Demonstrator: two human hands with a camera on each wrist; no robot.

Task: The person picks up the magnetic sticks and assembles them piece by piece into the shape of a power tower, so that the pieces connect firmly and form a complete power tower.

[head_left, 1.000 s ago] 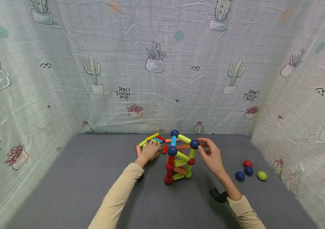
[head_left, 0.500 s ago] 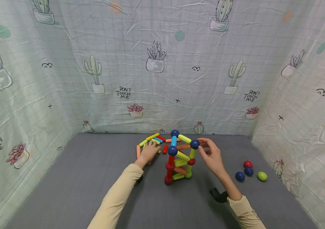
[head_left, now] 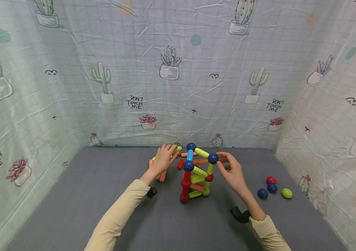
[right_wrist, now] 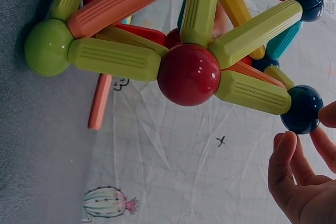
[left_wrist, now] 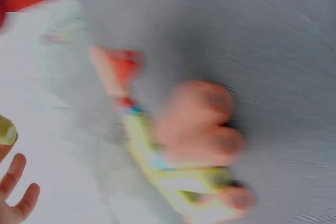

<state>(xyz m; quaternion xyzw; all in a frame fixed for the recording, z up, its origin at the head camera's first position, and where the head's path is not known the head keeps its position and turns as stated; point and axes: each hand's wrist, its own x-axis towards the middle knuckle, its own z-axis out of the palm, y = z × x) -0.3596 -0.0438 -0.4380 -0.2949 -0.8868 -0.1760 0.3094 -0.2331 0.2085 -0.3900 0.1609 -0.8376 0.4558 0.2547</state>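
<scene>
Blue and glossy, the top corner ball [head_left: 213,158] is where I'd look for trouble first: the right hand [head_left: 232,172] has it pinched between thumb and fingertips, and a sideways tug there could, I think, pull it off its rods or twist the whole tower [head_left: 197,179] out of true. The joints seem to hold by contact alone, so a knock might fold it. The left hand [head_left: 163,158], its fingers pinching a yellow-green rod [head_left: 178,149], is close to the tower's left side; a careless swing of that rod could clip the other blue corners. Its sleeve [head_left: 124,205] looks less of a risk, lying well apart from the base. The tower itself stands upright on the grey table [head_left: 102,209], between the two hands, open-sided and two tiers high. Red rods and balls make its near left post, yellow-green rods the right one, above a green ball [head_left: 206,192], with orange struts crossing lower down and a light-blue rod [head_left: 190,155] up top. Close to, the rods are fluted and the balls shine. Loose orange rods [head_left: 163,176] lie beneath the left hand; from the left wrist they're too blurred to count.
</scene>
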